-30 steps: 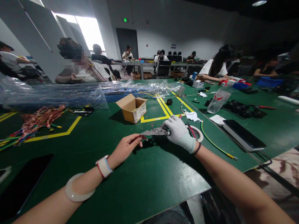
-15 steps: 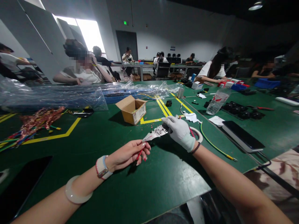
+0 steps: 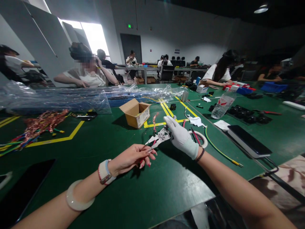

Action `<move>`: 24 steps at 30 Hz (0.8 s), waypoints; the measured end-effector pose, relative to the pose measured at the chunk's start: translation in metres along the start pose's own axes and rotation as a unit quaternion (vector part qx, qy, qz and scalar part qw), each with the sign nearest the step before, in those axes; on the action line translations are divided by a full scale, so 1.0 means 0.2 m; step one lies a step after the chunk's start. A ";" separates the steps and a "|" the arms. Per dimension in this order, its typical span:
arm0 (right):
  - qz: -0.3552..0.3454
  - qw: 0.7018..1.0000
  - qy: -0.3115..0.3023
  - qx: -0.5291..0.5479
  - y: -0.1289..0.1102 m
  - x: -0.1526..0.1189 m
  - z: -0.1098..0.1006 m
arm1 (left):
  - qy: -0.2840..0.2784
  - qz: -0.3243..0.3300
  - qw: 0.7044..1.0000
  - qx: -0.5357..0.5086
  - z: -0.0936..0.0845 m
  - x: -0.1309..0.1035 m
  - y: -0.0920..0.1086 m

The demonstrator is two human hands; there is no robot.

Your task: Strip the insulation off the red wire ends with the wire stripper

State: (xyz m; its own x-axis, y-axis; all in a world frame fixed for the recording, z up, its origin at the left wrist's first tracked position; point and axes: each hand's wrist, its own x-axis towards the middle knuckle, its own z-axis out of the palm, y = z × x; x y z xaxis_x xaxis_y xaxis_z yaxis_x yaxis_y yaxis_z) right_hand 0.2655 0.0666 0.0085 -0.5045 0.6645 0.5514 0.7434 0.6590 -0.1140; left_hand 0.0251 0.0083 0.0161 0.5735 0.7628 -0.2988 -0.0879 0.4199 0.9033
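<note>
My right hand [image 3: 182, 136], in a pale work glove, is wrapped around the handles of a silver wire stripper [image 3: 162, 136]. Its toothed jaws are spread apart and point left toward my bare left hand [image 3: 133, 157]. The left fingers are pinched together beside the lower jaw on a thin red wire [image 3: 141, 164], mostly hidden by the fingers. A bit of red shows between the jaws. Just beyond the tool is a tuft of copper strands [image 3: 154, 121]. Behind the gloved hand lies a white tape roll [image 3: 203, 138] with a red-handled tool [image 3: 196, 136] across it.
An open cardboard box [image 3: 137, 114] stands ahead. Stripped copper wires [image 3: 45, 122] are heaped at left, near plastic-wrapped blue material [image 3: 83, 98]. To the right are a green-yellow cable [image 3: 216, 151], a water bottle [image 3: 222, 106] and a black-topped device [image 3: 249, 140]. People sit around the tables.
The stripper's jaws have gone from closed to spread. Copper strands now show beyond the tool. Less of the red wire is visible below my left fingers, and the view has shifted slightly.
</note>
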 end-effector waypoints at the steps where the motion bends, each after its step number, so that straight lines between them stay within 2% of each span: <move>1: -0.006 1.000 0.000 0.010 0.00 0.00 0.01 | 0.006 0.002 1.000 0.007 0.00 0.00 0.00; 5: -0.018 1.000 0.005 0.017 -0.01 -0.01 0.04 | 0.034 0.020 0.999 0.037 0.02 0.00 0.00; 9: -0.013 1.000 0.011 0.016 -0.04 0.00 0.03 | 0.038 0.040 0.996 0.067 0.03 0.00 0.01; 16: 0.003 0.999 -0.039 0.034 -0.10 -0.01 -0.01 | 0.046 0.062 0.988 0.133 0.02 -0.01 0.02; 24: -0.003 0.999 -0.039 -0.010 -0.12 0.00 -0.03 | 0.062 0.061 0.982 0.170 0.02 -0.01 0.02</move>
State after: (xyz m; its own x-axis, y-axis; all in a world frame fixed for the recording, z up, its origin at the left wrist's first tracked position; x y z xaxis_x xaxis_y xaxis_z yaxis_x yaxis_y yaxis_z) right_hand 0.2510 0.0486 0.0163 -0.5410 0.6871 0.4850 0.7489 0.6560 -0.0940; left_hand 0.0261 0.0065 0.0207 0.4707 0.8597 -0.1984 0.1393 0.1496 0.9789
